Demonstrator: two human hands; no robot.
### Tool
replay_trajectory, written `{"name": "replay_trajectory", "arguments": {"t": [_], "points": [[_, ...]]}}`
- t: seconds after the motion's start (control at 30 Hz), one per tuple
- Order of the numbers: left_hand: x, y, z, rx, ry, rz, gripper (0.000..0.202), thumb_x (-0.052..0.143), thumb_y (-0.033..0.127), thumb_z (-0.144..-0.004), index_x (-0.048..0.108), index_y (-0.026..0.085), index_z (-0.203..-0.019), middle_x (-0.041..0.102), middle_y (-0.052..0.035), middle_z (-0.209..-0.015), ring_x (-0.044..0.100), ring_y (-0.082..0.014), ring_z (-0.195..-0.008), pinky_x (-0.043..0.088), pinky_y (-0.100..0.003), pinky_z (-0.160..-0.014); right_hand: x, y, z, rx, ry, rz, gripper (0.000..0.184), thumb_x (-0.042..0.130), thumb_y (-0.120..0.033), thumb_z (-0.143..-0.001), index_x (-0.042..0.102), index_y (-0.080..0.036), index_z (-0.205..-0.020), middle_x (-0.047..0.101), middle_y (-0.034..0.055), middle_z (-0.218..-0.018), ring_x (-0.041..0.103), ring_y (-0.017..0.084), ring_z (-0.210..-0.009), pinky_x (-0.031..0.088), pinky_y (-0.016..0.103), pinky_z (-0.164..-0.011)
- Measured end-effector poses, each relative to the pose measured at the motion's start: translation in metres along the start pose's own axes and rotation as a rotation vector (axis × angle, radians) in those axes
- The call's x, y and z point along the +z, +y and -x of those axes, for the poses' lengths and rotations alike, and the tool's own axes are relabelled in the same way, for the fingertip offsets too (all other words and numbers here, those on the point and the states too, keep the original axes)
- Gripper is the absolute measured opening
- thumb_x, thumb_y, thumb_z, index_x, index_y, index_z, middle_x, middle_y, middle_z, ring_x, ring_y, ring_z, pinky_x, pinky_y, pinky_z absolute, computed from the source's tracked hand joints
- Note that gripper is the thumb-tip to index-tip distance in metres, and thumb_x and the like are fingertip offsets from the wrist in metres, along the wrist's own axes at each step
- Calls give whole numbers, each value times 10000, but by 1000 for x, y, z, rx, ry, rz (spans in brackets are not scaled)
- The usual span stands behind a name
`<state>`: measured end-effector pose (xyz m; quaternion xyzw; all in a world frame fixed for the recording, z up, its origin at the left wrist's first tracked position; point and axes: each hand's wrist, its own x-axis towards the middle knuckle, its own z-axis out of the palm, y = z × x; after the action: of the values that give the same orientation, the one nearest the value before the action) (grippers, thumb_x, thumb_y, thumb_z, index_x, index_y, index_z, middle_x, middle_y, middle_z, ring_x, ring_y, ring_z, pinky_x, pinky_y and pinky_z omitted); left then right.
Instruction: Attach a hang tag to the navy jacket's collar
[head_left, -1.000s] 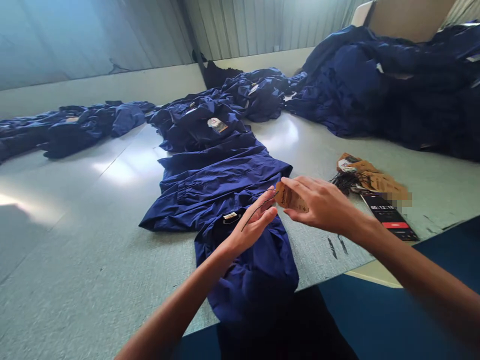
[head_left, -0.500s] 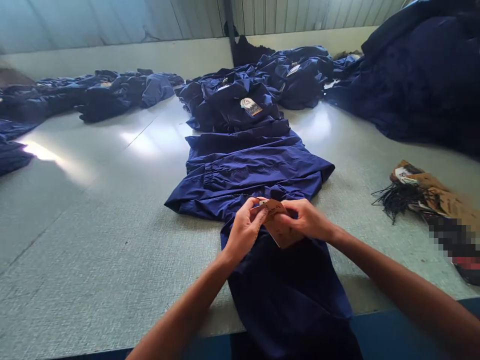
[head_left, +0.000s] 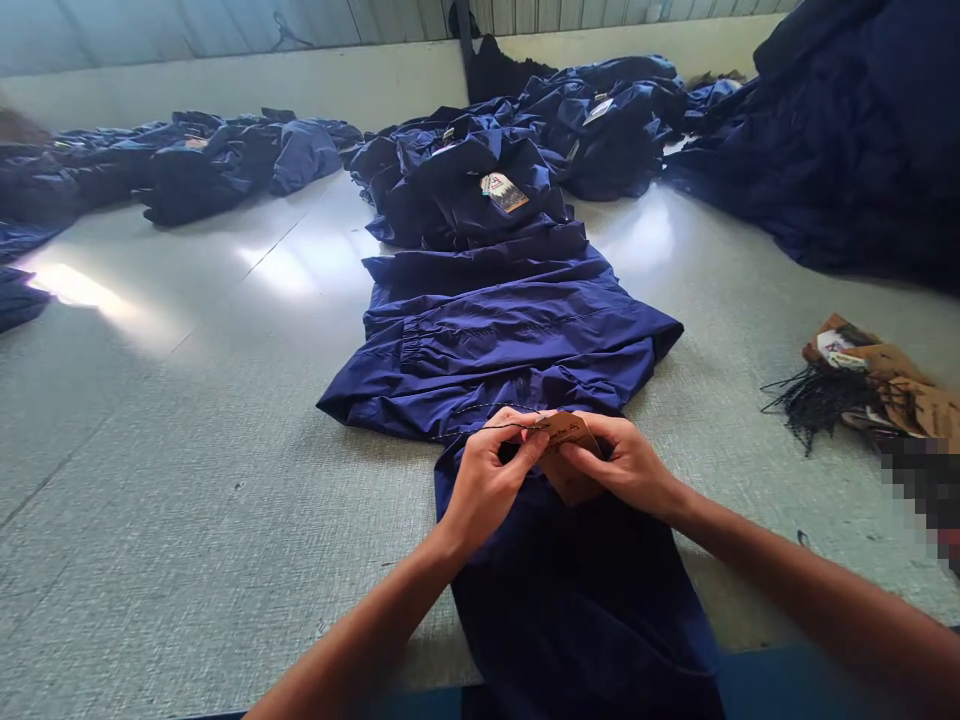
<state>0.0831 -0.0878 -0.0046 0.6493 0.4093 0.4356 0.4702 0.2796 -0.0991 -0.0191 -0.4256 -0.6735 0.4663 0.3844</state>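
Note:
Both hands meet over a navy blue garment (head_left: 517, 335) laid out on the table, its near end hanging over the front edge. My right hand (head_left: 626, 465) pinches a brown cardboard hang tag (head_left: 571, 480) with printed lettering. My left hand (head_left: 499, 470) is closed at the tag's upper left corner, thumb against fingers, gripping the black tag string (head_left: 480, 432). That string runs out leftward in a loop over the garment. What lies right between the left fingertips is partly hidden.
More hang tags with black strings (head_left: 862, 380) lie in a bunch at the right. Behind the garment sits a folded navy piece with a tag (head_left: 504, 192). Navy clothing piles stand at the back left (head_left: 225, 160) and right (head_left: 847, 150) of the pale table (head_left: 187, 520).
The string now shows as a longer loop stretching left from the left hand. The tag is turned slightly, showing more lettering. The view has tilted down a little.

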Motion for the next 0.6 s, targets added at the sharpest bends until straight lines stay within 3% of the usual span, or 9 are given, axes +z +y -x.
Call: {"name": "replay_trajectory", "arguments": {"t": [0.2, 0.33, 0.47, 0.6], "points": [[-5, -3, -3, -31, -76, 10, 142, 685, 307, -895, 739, 194, -960, 700, -43, -968, 634, -181, -904, 517, -304, -856, 1, -7, 3, -60, 70, 163, 143, 562, -286, -938, 672, -215, -997, 685, 14, -833, 610, 154, -688, 497, 273, -603], [-7, -7, -3, 33, -60, 58, 267, 700, 328, -894, 731, 248, -1147, 672, -42, -1022, 615, -157, -902, 504, -262, -798, 1, -7, 4, -350, 170, 513, 123, 542, -248, -977, 634, -213, -903, 670, 16, -787, 605, 146, -682, 489, 277, -638], [-10, -10, -7, 126, -67, 149, 127, 700, 298, -898, 783, 235, -972, 622, -38, -910, 570, -119, -779, 437, -205, -612, 1, -10, 9, -634, 246, 854, 114, 554, -145, -966, 597, -179, -867, 702, 39, -829, 641, 148, -727, 496, 273, -664], [-12, -7, -7, 163, -90, 196, 150, 675, 305, -919, 802, 233, -955, 602, -37, -869, 555, -105, -724, 453, -214, -623, -1, -20, 17, -768, 291, 1027, 79, 622, -100, -919, 618, -152, -979, 746, 84, -1005, 685, 176, -814, 511, 289, -686]]}}
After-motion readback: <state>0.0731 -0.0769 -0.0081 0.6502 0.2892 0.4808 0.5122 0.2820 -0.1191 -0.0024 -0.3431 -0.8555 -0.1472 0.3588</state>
